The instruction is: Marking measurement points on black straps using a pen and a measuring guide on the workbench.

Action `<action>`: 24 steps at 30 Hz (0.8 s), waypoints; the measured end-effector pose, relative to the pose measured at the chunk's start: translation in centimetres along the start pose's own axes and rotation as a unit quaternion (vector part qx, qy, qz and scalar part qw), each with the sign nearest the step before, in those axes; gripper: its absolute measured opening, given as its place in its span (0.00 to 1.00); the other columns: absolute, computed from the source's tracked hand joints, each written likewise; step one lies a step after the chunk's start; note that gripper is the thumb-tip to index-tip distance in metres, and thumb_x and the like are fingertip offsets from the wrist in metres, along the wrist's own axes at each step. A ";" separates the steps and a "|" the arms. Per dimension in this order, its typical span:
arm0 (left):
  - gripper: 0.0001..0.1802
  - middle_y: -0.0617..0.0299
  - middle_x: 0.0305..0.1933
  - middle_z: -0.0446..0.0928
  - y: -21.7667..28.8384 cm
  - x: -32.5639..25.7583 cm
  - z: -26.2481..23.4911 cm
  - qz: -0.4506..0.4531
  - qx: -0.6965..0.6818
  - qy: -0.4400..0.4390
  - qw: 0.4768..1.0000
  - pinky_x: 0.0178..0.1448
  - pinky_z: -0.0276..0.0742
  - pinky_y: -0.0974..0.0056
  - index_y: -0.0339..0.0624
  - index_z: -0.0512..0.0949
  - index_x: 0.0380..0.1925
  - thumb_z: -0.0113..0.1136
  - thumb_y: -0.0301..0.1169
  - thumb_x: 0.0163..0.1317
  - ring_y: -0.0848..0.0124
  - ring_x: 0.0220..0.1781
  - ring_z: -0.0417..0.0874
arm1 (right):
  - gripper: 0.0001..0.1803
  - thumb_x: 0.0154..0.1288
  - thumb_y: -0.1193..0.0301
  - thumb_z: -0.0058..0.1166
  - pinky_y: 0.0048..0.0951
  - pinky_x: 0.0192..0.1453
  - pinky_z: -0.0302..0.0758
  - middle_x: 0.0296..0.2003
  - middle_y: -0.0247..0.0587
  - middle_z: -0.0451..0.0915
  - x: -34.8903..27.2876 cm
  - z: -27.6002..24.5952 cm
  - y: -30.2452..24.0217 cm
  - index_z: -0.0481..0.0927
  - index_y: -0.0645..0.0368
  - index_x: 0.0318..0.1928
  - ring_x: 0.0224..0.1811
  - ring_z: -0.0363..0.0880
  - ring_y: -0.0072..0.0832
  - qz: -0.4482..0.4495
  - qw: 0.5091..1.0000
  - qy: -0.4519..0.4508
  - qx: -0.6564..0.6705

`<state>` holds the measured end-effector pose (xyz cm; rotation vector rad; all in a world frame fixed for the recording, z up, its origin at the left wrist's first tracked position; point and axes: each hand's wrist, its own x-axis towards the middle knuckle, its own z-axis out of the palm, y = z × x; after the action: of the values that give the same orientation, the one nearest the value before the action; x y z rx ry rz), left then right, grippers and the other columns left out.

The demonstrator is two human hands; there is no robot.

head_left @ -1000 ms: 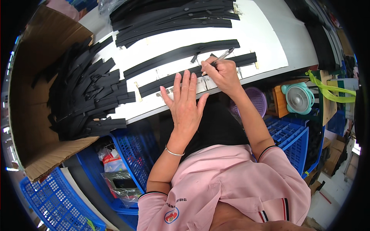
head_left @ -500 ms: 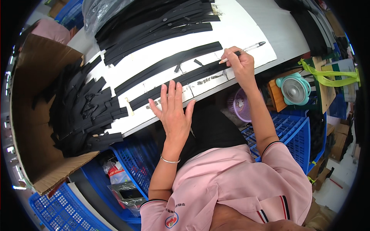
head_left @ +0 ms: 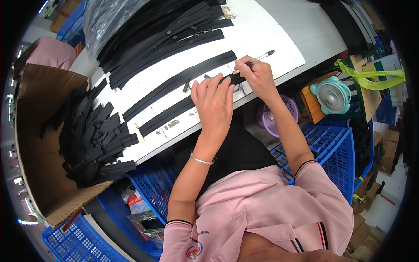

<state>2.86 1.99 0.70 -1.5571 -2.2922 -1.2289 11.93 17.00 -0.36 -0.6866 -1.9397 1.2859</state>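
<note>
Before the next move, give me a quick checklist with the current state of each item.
1. Pen held in the right hand: ok.
2. Left hand placed over the front black strip: ok.
3. Pen touching that strip: cannot tell.
4. Front black strip in full view: not ok, the left hand covers part.
5. Back black strip apart from it: ok, white board shows between.
6. Loose pile wholly inside the cardboard box: not ok, strips reach out onto the board.

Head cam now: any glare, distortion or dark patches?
Head view: white board bright, nearly washed out; heaped black strips lose detail; plastic bag shows glints; box bows near the fisheye rim; picture corners black.
</note>
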 end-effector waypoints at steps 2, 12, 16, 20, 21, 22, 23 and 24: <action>0.09 0.57 0.51 0.81 -0.3 0.6 1.2 0.012 -0.015 0.013 1.000 0.74 0.61 0.46 0.36 0.86 0.43 0.69 0.27 0.64 0.58 0.56 0.77 | 0.15 0.77 0.68 0.58 0.21 0.30 0.70 0.28 0.32 0.84 0.0 -0.2 -0.1 0.85 0.68 0.34 0.27 0.74 0.14 0.007 1.000 -0.011 -0.014; 0.08 0.59 0.49 0.82 -0.1 0.6 2.0 0.002 0.002 0.026 1.000 0.70 0.64 0.48 0.38 0.86 0.41 0.70 0.25 0.61 0.59 0.55 0.78 | 0.14 0.74 0.69 0.60 0.24 0.27 0.70 0.25 0.36 0.84 -0.1 0.2 0.3 0.84 0.68 0.32 0.22 0.75 0.18 -0.075 0.996 0.019 -0.044; 0.07 0.62 0.48 0.83 -0.3 0.6 2.0 -0.005 0.013 0.031 0.999 0.69 0.65 0.51 0.41 0.86 0.39 0.71 0.26 0.60 0.59 0.55 0.78 | 0.14 0.75 0.71 0.58 0.22 0.32 0.72 0.26 0.33 0.83 -0.5 -0.7 0.1 0.84 0.68 0.32 0.28 0.77 0.15 0.014 1.000 -0.023 0.005; 0.07 0.63 0.49 0.84 -0.3 0.6 2.0 -0.005 0.021 0.032 0.999 0.67 0.65 0.53 0.42 0.87 0.39 0.71 0.27 0.61 0.59 0.57 0.78 | 0.14 0.74 0.71 0.59 0.20 0.32 0.72 0.24 0.31 0.81 -0.4 -0.9 -0.1 0.83 0.66 0.30 0.27 0.76 0.14 0.006 0.998 -0.054 -0.009; 0.07 0.63 0.49 0.84 -0.3 0.6 2.0 -0.006 0.022 0.033 0.999 0.67 0.65 0.53 0.42 0.87 0.39 0.71 0.27 0.61 0.59 0.57 0.78 | 0.14 0.74 0.71 0.59 0.20 0.32 0.72 0.23 0.31 0.80 -0.4 -0.8 -0.3 0.83 0.66 0.30 0.27 0.76 0.14 0.011 0.998 -0.060 -0.024; 0.08 0.63 0.49 0.84 -0.3 0.6 1.9 -0.008 0.022 0.029 0.999 0.68 0.64 0.53 0.42 0.87 0.40 0.71 0.27 0.61 0.59 0.57 0.78 | 0.14 0.74 0.71 0.59 0.20 0.32 0.72 0.23 0.31 0.80 -0.4 -0.8 -0.1 0.83 0.66 0.30 0.27 0.76 0.14 0.010 0.998 -0.060 -0.023; 0.08 0.63 0.50 0.84 -0.3 0.6 1.8 -0.010 0.023 0.025 0.999 0.69 0.64 0.53 0.42 0.87 0.41 0.71 0.28 0.61 0.59 0.57 0.78 | 0.14 0.74 0.71 0.59 0.20 0.31 0.71 0.23 0.31 0.80 -0.3 -0.8 0.1 0.83 0.65 0.30 0.26 0.76 0.14 0.004 0.997 -0.065 -0.051; 0.08 0.63 0.50 0.84 -0.3 0.6 1.6 -0.010 0.025 0.027 0.999 0.69 0.64 0.53 0.42 0.87 0.41 0.71 0.28 0.61 0.59 0.57 0.78 | 0.14 0.74 0.70 0.59 0.20 0.31 0.71 0.23 0.31 0.80 -0.3 -0.8 0.3 0.83 0.65 0.30 0.26 0.76 0.14 -0.003 0.995 -0.069 -0.078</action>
<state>2.91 3.46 -0.26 -1.4711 -2.2922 -1.1943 12.78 17.31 -0.49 -0.6820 -2.1709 1.2153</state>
